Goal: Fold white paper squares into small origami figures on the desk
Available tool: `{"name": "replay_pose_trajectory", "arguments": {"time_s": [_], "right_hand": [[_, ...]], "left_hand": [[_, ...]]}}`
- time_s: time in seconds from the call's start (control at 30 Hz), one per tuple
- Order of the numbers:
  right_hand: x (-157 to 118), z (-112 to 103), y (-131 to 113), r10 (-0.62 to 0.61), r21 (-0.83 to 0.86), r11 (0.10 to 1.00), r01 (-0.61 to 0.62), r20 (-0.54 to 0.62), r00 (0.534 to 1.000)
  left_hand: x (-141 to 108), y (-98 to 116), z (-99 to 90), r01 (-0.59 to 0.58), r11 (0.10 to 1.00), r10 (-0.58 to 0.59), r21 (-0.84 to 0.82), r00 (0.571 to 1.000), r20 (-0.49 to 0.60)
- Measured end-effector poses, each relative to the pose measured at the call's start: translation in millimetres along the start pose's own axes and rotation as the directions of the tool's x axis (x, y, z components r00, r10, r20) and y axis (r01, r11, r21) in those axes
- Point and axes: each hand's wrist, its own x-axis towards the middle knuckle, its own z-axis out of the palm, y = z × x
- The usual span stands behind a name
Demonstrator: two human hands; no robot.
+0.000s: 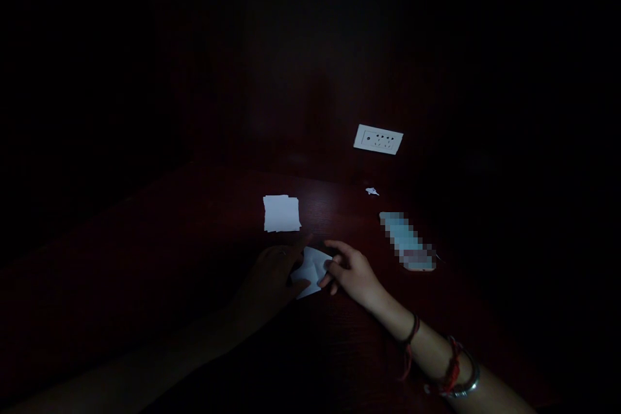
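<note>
Between my hands is a small white sheet of paper (313, 270) with creases across it, just above or on the dark red table. My left hand (279, 273) is in shadow and grips the sheet's left side, its thumb lying over the lower edge and its index finger stretched forward. My right hand (353, 273) pinches the right corner between thumb and bent fingers, with the index finger pointing left above the sheet. A loose stack of white paper squares (282, 213) lies just beyond my left hand.
To the right lies a phone (407, 240), its screen blurred out, with a thin cable near it. Farther back is a small crumpled white scrap (372, 191). A white socket plate (378, 140) is on the back wall. Darkness hides the outer areas of the dark red table (218, 207).
</note>
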Motion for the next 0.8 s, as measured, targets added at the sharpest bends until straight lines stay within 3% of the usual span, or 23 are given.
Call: {"name": "replay_pose_trajectory", "arguments": {"time_s": [0.27,0.47,0.57,0.67,0.8], "right_hand": [[5.3,-3.5,9.5,0.015,-0.019,1.000,-0.015,-0.019,1.000],[9.7,-11.0,12.8,-0.120,-0.278,0.955,0.100,-0.056,0.991],[11.2,-13.5,10.8,-0.189,-0.391,0.905,0.168,-0.016,0.982],[12.0,-13.4,9.0,-0.222,-0.421,0.879,0.225,0.055,0.973],[12.5,-12.1,8.8,-0.236,-0.444,0.868,0.225,0.031,0.971]], "left_hand": [[-1.3,-2.2,5.1,-0.048,0.998,0.049,0.043,0.999,-0.025],[-2.4,-3.3,10.3,-0.166,0.983,0.169,0.084,0.985,-0.034],[-3.3,-1.6,11.7,-0.182,0.980,0.185,0.085,0.982,-0.030],[-3.9,-0.4,12.6,-0.199,0.976,0.202,0.090,0.979,-0.032],[-3.6,-0.1,12.9,-0.221,0.971,0.225,0.091,0.974,-0.025]]}}
